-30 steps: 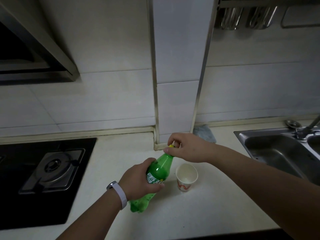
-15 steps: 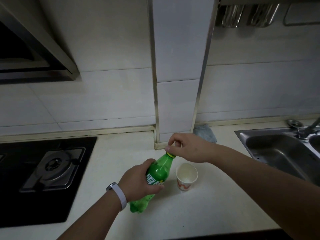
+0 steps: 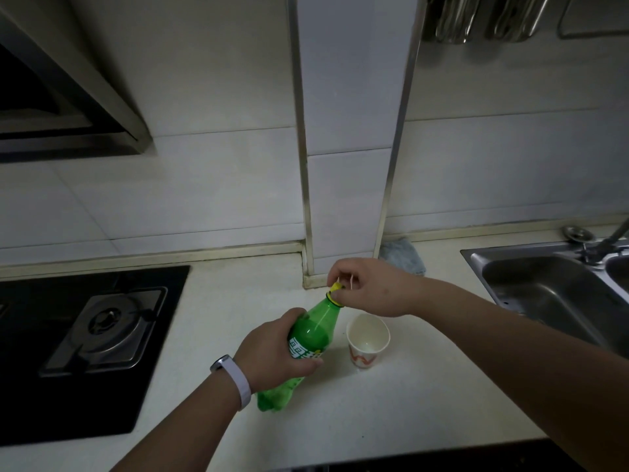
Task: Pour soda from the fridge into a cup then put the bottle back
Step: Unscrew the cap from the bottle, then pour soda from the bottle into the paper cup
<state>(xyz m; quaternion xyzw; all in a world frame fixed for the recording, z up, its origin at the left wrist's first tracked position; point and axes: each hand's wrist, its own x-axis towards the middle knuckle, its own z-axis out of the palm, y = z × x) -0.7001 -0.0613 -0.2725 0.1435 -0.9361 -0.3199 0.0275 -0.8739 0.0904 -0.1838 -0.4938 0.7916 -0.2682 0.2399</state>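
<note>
The left hand [image 3: 272,349] grips the green soda bottle [image 3: 306,342] around its label, bracing its base on the table [image 3: 408,403] so the right hand [image 3: 367,287] fingers can pinch and twist the yellow cap [image 3: 336,287]. The bottle's long axis tilts, neck pointing up-right, just beside the paper cup [image 3: 367,340].
</note>
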